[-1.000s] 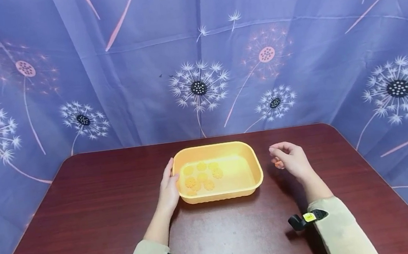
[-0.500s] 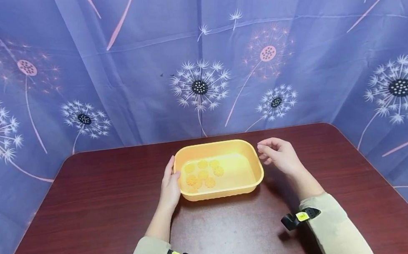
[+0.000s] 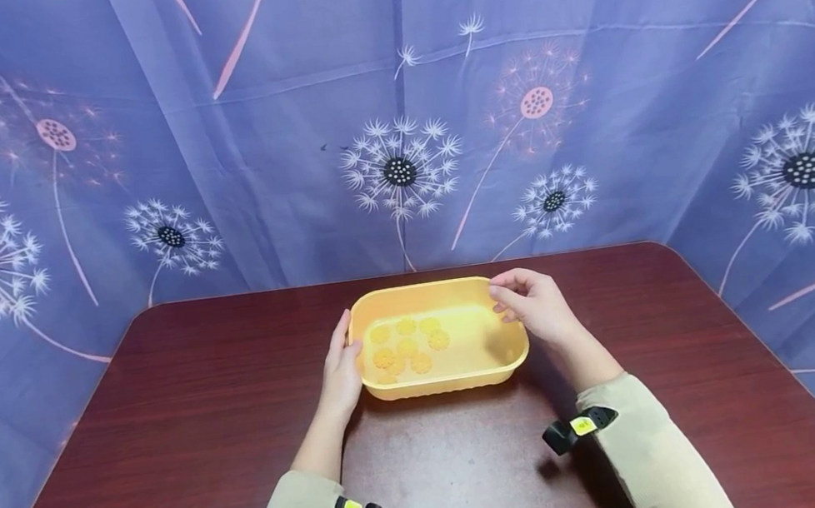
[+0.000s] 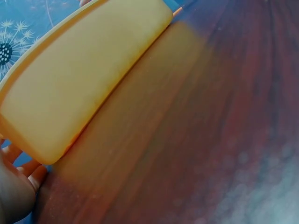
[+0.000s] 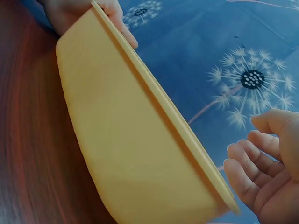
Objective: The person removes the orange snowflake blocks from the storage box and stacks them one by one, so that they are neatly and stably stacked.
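My left hand (image 3: 340, 379) grips the left end of a yellow plastic basin (image 3: 448, 385), thumb over the rim and fingers along the outer wall. Inside, toward the left, lie several small flower-shaped yellow-orange pieces (image 3: 421, 362). My right hand (image 3: 538, 306) hovers over the basin's right end, casting a shadow inside. In the right wrist view the fingers (image 5: 243, 179) of that hand are loosely curled, thumb close to the index finger, and nothing shows in the palm. Both wrist views face the basin's outer wall (image 4: 84, 70), so the pieces are hidden there.
The basin is on a dark red-brown wooden table (image 3: 206, 411), near its back edge. A blue curtain (image 3: 278, 176) with dandelion prints hangs behind and on both sides. Each sleeve carries a black wrist strap (image 3: 582, 427) with a yellow label.
My right hand has moved left, from beside the basin to over its right end. The small orange piece seen under its fingers is out of sight. The left hand keeps its grip.
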### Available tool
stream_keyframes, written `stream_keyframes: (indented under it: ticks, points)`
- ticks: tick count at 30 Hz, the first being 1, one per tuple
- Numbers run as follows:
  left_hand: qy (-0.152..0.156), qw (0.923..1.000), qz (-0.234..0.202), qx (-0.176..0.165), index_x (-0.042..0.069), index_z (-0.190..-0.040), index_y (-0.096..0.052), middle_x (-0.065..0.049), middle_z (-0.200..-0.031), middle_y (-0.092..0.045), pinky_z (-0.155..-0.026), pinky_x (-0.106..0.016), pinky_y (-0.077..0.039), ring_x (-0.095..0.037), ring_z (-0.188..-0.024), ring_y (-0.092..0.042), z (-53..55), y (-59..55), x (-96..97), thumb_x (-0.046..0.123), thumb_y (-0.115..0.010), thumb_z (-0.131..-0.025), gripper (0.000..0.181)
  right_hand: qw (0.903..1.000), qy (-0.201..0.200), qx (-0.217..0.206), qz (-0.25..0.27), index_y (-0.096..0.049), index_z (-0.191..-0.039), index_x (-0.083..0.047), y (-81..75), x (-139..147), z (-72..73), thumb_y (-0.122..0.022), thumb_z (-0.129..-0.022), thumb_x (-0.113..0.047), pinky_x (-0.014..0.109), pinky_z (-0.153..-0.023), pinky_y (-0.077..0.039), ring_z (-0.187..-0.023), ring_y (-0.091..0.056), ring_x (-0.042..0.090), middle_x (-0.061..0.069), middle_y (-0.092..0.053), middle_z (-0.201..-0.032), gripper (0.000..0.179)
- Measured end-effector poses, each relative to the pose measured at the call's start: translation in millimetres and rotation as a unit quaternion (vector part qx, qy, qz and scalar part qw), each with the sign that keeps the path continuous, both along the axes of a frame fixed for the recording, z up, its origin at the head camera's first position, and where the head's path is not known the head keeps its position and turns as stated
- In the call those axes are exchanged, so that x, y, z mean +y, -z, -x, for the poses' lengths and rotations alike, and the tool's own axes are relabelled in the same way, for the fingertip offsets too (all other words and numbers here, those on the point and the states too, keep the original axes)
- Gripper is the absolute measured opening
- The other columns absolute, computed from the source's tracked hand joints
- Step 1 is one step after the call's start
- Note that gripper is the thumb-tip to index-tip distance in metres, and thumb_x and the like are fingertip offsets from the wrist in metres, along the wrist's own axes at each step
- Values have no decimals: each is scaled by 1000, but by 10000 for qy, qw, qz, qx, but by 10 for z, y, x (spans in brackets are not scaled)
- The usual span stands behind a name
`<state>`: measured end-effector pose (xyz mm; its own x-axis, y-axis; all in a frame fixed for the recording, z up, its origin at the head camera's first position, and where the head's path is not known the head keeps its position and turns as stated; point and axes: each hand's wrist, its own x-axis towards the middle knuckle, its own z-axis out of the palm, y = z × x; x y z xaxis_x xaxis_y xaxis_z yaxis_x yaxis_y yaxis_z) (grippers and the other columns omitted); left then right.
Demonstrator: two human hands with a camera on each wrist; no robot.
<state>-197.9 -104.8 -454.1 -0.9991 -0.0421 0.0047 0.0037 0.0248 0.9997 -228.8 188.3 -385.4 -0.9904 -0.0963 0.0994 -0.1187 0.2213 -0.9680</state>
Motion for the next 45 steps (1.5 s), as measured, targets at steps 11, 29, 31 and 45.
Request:
stream_keyframes:
  ticks: [11,29,31,45]
  points:
    - [43,10000,-10,49,16,-151,-23,-3,-158,-19,-116,-43,-22,-21,-143,-21,-3,-9,-11,8,-32,-98,54,9986,-330,145,-384,-61,-107,10,72,-284,78,-63,-89,-12,30,-60,-57,-70,-64,11,21,-66,-93,29]
    - [12,9999,95,45,18,-151,-23,-3,-158,-21,-112,-47,-29,-25,-141,-25,0,16,-17,9,-33,-97,56,9906,-476,511,-1172,-67,-96,3,265,-559,138,-66,-86,-10,24,-59,-53,-67,-61,18,20,-66,-83,16]
    - [29,10000,60,46,18,-151,-23,-4,-157,-21,-110,-48,-32,-26,-140,-27,2,14,-12,9,-34,-97,56,9864,-431,690,-1431,-68,-94,0,293,-550,149,-67,-85,-12,22,-60,-49,-67,-58,14,15,-67,-80,15]
    - [66,9999,-82,-115,20,-152,-22,-5,-157,-21,-107,-49,-36,-26,-138,-31,-2,-16,-14,9,-34,-96,58,9688,-1062,441,-2194,-66,-100,2,306,-536,153,-72,-79,-14,25,-69,-48,-77,-60,17,12,-68,-88,28]
